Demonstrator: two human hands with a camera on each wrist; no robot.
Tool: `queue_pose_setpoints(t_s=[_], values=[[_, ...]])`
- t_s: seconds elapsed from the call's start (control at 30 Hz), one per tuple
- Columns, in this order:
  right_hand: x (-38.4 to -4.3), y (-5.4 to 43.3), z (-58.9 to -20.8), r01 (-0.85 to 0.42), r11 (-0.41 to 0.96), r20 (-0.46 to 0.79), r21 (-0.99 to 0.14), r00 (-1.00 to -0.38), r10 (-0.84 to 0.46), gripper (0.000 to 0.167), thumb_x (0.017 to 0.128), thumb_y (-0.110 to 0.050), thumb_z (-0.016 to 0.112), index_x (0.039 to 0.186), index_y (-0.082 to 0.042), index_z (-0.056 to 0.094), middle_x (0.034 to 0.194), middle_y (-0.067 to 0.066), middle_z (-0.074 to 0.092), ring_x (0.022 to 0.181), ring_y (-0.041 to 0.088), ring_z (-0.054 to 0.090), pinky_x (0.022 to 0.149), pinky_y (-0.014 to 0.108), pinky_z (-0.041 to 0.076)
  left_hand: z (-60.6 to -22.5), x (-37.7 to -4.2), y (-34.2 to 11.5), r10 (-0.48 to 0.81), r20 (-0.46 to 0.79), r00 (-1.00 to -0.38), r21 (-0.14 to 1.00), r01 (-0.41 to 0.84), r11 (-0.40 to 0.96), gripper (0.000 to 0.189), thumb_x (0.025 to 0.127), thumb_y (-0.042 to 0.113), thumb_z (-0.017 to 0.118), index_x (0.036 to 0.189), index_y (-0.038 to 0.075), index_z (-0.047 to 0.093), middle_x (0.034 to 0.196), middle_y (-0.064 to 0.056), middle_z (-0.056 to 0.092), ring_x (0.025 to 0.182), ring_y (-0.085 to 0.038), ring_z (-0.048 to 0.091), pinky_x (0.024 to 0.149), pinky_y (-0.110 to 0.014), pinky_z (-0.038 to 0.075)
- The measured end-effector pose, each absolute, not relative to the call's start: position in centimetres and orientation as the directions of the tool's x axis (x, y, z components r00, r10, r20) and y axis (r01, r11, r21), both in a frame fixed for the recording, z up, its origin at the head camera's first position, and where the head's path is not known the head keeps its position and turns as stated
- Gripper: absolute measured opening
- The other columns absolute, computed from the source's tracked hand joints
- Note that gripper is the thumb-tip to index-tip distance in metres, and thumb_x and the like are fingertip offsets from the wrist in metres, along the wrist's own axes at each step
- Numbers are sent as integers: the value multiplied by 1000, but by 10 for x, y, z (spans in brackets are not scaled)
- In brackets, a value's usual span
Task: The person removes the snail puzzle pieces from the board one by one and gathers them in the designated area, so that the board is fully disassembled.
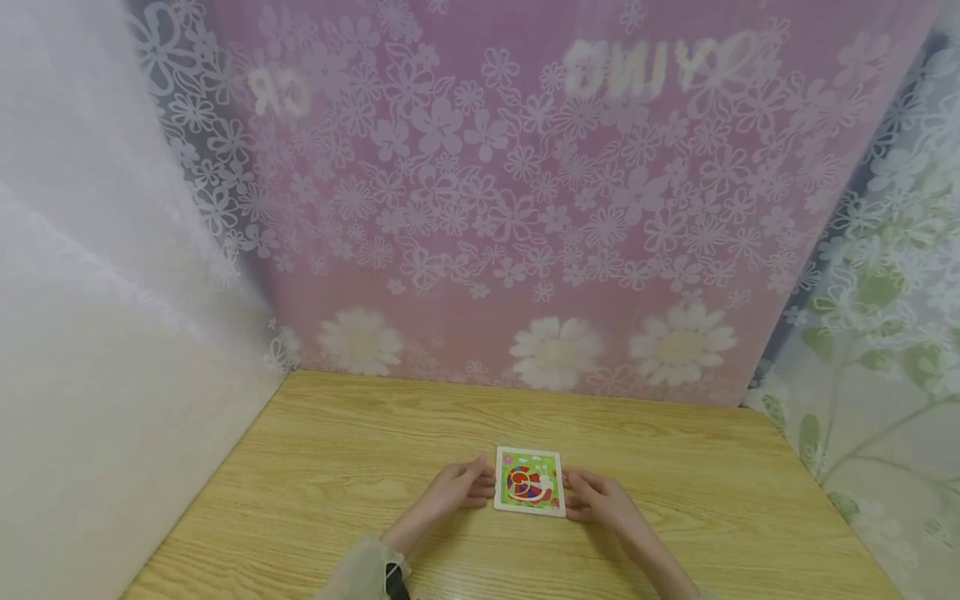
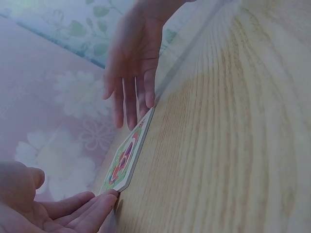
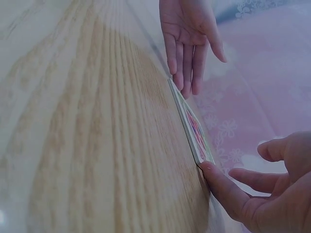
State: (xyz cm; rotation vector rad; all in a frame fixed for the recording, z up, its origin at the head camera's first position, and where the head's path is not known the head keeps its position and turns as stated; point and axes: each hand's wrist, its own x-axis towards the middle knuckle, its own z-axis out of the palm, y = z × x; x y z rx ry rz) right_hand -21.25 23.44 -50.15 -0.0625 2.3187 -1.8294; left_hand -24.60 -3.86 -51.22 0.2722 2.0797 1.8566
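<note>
White-rimmed picture board (image 1: 529,482) lies lower centre, between left hand (image 1: 457,487) and right hand (image 1: 602,500), straight fingers touching opposite sides.

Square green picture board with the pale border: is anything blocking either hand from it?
Nothing visible does: the left hand is at the left edge of the square green picture board, the right hand at its right, with no other object between.
</note>
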Motion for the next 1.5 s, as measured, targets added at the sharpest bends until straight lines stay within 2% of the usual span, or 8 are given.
queue_pose_setpoints(t_s=[0.2, 0.43, 0.73, 1.0, 1.13, 1.3, 1.5], values=[[-207, 236, -502, 80, 241, -121, -967, -979, -163, 55, 110, -24, 47, 141, 20, 42, 138, 36, 53, 107, 34, 67, 84, 36, 60, -514, -243, -40, 381, -128, -916, 988, -85, 127, 59, 111, 39, 38, 127, -13, 60, 121, -25, 67, 108, -35, 69, 90, -39, 59], [-203, 237, -502, 88, 250, -135, -964, -975, -178, 55, 110, -25, 46, 142, 19, 43, 139, 35, 52, 108, 34, 67, 84, 36, 60, -511, -236, -42, 389, -144, -910, 986, -100, 133, 63, 109, 44, 40, 126, -13, 60, 121, -24, 67, 109, -35, 68, 91, -40, 58], [-197, 241, -502, 75, 236, -128, -969, -968, -217, 56, 110, -25, 46, 143, 20, 40, 139, 38, 50, 108, 34, 67, 84, 36, 60, -508, -228, -42, 393, -135, -909, 988, -93, 124, 55, 111, 35, 40, 125, -14, 60, 121, -27, 67, 107, -36, 69, 88, -40, 59], [-193, 244, -502, 78, 229, -134, -970, -961, -240, 55, 111, -24, 44, 144, 20, 39, 140, 37, 49, 110, 35, 65, 86, 37, 60, -508, -224, -44, 433, -116, -894, 990, -72, 117, 65, 109, 44, 41, 128, -16, 58, 124, -28, 65, 111, -39, 67, 90, -42, 58], [-193, 245, -502, 78, 228, -135, -970, -959, -248, 56, 111, -25, 45, 143, 20, 39, 139, 37, 50, 108, 34, 66, 85, 37, 60, -509, -224, -44, 436, -111, -893, 991, -69, 111, 65, 109, 44, 41, 128, -16, 57, 123, -29, 64, 111, -39, 67, 90, -42, 59], [-191, 244, -498, 83, 231, -139, -969, -962, -237, 55, 110, -23, 46, 143, 21, 39, 139, 38, 50, 107, 34, 67, 85, 37, 60, -509, -223, -44, 427, -119, -896, 990, -77, 114, 58, 111, 38, 41, 127, -15, 58, 122, -28, 65, 110, -38, 68, 89, -41, 59], [-192, 250, -492, 80, 300, -134, -950, -978, -162, 57, 109, -27, 49, 143, 18, 42, 139, 36, 51, 106, 34, 68, 84, 37, 61, -509, -228, -52, 411, -114, -905, 990, -70, 122, 52, 111, 34, 41, 128, -12, 58, 123, -25, 66, 109, -35, 68, 89, -41, 59]])
